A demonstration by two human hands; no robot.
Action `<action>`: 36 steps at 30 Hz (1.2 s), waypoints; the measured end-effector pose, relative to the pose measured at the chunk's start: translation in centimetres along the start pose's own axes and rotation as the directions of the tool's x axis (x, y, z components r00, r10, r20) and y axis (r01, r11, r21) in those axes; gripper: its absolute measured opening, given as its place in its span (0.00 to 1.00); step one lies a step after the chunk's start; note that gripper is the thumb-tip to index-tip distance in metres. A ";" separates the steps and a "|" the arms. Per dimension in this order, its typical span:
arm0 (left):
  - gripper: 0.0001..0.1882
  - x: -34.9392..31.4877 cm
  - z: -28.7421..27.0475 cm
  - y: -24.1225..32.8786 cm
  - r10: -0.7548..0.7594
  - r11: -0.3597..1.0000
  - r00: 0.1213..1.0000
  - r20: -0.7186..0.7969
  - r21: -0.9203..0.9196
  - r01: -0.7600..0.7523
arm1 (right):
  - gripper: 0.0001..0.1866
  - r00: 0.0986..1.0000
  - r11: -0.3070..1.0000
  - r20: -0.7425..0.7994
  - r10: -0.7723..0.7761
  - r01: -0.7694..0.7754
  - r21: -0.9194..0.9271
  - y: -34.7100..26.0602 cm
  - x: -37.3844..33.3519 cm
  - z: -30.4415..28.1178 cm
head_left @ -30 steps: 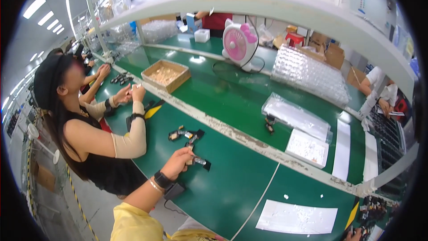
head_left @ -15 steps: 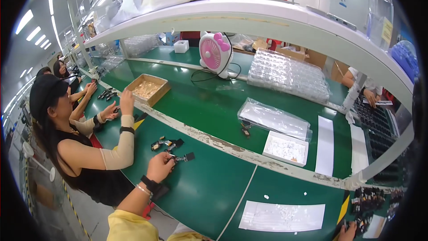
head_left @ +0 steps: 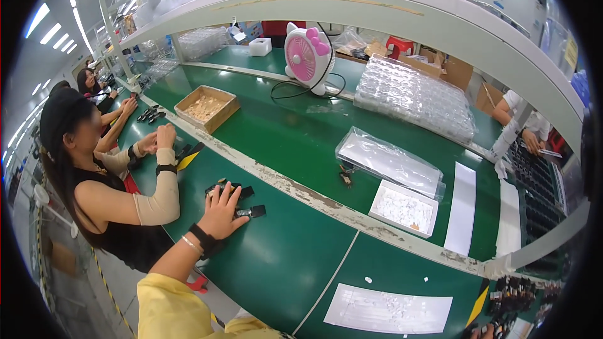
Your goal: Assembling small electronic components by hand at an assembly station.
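Note:
My left hand (head_left: 218,212) is spread with fingers apart over a small group of black electronic parts on the green bench. Under its fingertips lie some of the parts (head_left: 244,191), partly hidden. Beside its thumb is another small part with a black square end (head_left: 252,211), lying on the bench. Only the fingers of my right hand (head_left: 482,331) show at the bottom right edge, near a pile of dark parts (head_left: 512,295). Whether they hold anything is hidden.
A white sheet with small white pieces (head_left: 386,311) lies on the near bench. Beyond the worn rail (head_left: 301,198) are a white box of pieces (head_left: 402,208), a wooden box (head_left: 207,110), clear trays (head_left: 414,97) and a pink fan (head_left: 308,59). A co-worker (head_left: 94,169) sits at left.
My left hand has gone from a pinch on a small black-ended part to spread fingers, moving slightly left; the part now lies on the bench. My right hand has slipped lower, mostly out of view.

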State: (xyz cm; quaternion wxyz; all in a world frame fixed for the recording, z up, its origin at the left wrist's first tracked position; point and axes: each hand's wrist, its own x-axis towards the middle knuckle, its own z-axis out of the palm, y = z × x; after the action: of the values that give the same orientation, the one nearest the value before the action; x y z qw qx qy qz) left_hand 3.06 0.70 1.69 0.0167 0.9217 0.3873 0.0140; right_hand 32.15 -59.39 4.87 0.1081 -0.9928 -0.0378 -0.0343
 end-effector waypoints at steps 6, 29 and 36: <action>0.35 1.0 0.8 -1.5 -0.142 0.990 0.990 0.027 0.003 0.142 | 0.22 0.957 0.989 -0.289 0.028 -0.067 -0.128 1.6 0.2 0.0; 0.19 -3.4 -3.4 7.8 0.488 0.664 0.871 -0.045 -0.629 -0.404 | 0.17 0.962 0.972 -0.265 0.061 -0.118 -0.203 5.5 1.2 -0.3; 0.17 -3.1 -1.3 14.8 0.746 0.209 0.663 0.060 -0.967 -0.147 | 0.15 0.866 0.985 -0.474 -0.157 0.173 -0.011 -1.8 1.8 -3.3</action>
State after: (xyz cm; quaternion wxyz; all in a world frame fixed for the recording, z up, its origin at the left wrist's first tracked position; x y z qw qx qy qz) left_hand 11.44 -11.86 3.59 0.6198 0.7843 -0.0131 -0.0234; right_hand 33.57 -58.21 8.66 0.1266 -0.9456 -0.0956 -0.2840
